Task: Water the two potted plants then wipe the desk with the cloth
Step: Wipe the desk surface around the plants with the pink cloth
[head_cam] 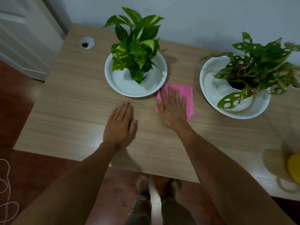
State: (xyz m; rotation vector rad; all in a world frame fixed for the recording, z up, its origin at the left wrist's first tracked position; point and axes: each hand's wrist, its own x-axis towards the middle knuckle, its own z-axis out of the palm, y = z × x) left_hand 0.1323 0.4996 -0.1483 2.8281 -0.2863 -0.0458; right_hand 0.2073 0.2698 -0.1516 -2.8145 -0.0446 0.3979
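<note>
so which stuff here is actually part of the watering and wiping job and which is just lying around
Part of the job:
pink cloth under the right hand
left plant
right plant
desk

Just there:
yellow object at the desk's right edge
cable grommet
cord on the floor

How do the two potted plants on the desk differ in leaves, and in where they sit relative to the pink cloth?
The left plant has solid, glossy green leaves with pale streaks; the right plant has narrower leaves full of holes. The left plant stands upright, while the right plant sprawls sideways past its dish. The pink cloth, under the right hand, touches the left plant's dish and lies apart from the right plant's dish. Both sit in white round dishes.
</note>
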